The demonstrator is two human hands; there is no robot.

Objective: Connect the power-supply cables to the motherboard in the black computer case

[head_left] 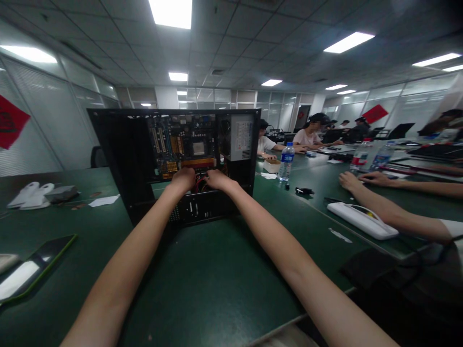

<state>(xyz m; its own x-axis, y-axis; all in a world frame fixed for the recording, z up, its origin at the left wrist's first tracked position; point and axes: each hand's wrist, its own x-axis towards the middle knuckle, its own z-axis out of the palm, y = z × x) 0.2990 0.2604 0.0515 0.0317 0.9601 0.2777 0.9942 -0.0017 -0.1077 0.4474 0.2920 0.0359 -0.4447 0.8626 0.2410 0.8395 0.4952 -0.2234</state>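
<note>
An open black computer case (235,173) stands upright on the green table, its inside facing me. Inside it are a motherboard (184,140) with a silvery square at the processor socket, and a grey power supply (241,140) at the upper right. Both hands reach into the lower part, below the board. My left hand (185,179) has its fingers curled and closed; its fingertips are mostly hidden. Close beside it, my right hand (219,180) is closed in a pinch at thin red and black cables (200,183), which run between the two hands.
On the green table (202,279) lie a green-edged phone-like slab (39,267) and white gloves (32,195) at left. To the right are a water bottle (286,164), a small box (272,166) and a white power strip (361,220). A co-worker's arms (394,205) rest at far right.
</note>
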